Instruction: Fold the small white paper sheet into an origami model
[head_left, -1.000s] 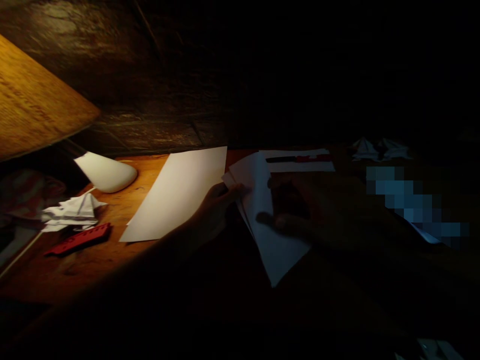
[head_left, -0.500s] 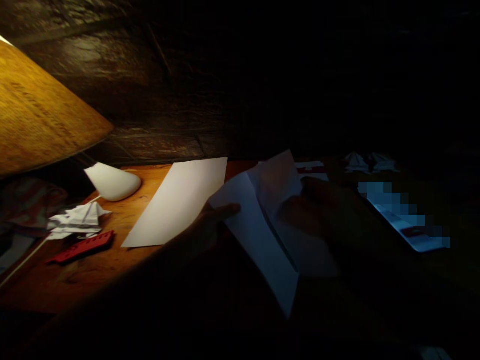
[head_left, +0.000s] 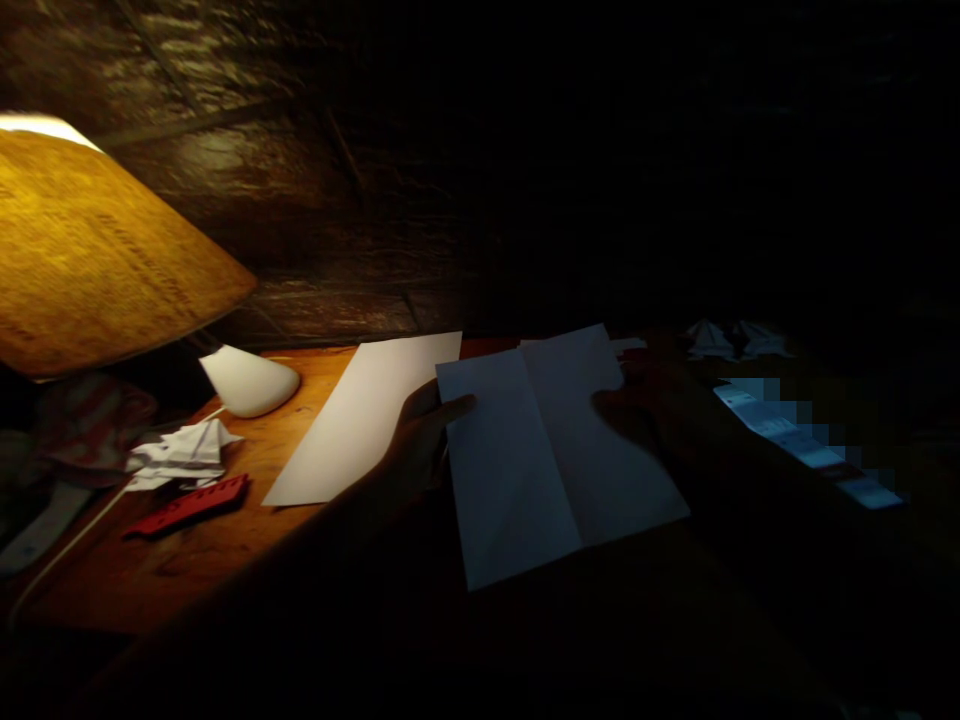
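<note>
A white sheet of paper (head_left: pixel 510 470) with a crease down its middle is held spread out in front of me. My left hand (head_left: pixel 420 430) grips its left edge, thumb on top and fingers behind. At the right edge my right hand (head_left: pixel 637 395) pinches the sheet, its thumb over the front; the rest of that hand is lost in shadow. Behind my left hand, another white sheet (head_left: pixel 367 420) lies flat on the wooden table (head_left: pixel 300 372).
A lit lamp with a yellowish shade (head_left: pixel 112 250) and white base (head_left: pixel 251 382) stands at the left. Near it are a folded paper piece (head_left: pixel 184 452) and a red ruler-like strip (head_left: pixel 191 507). Folded paper shapes (head_left: pixel 709 340) and a glowing screen (head_left: pixel 780 430) lie at the right.
The sheet was bent along its crease with its right half raised; now it is opened out nearly flat. My right hand has moved out to its right edge. The view has shifted slightly.
</note>
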